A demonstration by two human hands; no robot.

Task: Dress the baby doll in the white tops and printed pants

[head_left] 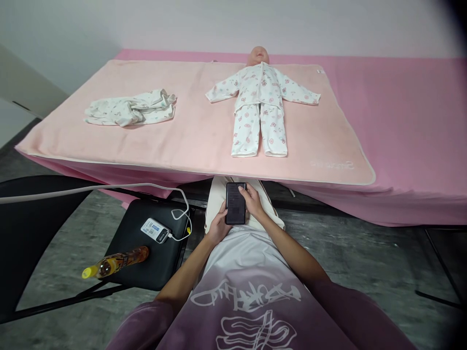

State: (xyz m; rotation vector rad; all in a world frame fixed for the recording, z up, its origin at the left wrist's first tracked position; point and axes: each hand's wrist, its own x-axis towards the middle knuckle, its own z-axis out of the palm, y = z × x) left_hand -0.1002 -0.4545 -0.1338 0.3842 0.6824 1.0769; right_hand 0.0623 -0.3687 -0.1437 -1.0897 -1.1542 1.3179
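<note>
A dark phone point(235, 209) is held over my lap, below the table's front edge. My left hand point(219, 224) grips its lower left side. On its right side is my right hand point(251, 199), fingers wrapped round the edge and the thumb on the upper part of the screen. Beyond the phone, a baby doll point(259, 55) lies face up on a pink mat point(197, 146), dressed in a white patterned top point(260, 85) and white patterned trousers point(245, 131), with the sleeves spread wide. Farther left on the mat lies a crumpled white patterned garment point(127, 109).
Left of my legs, a black chair point(127, 267) bears a bottle with a yellow cap point(120, 261) and a white power bank point(155, 230). A white cable point(146, 184) runs from it to the left. A pink cloth point(408, 121) covers the table.
</note>
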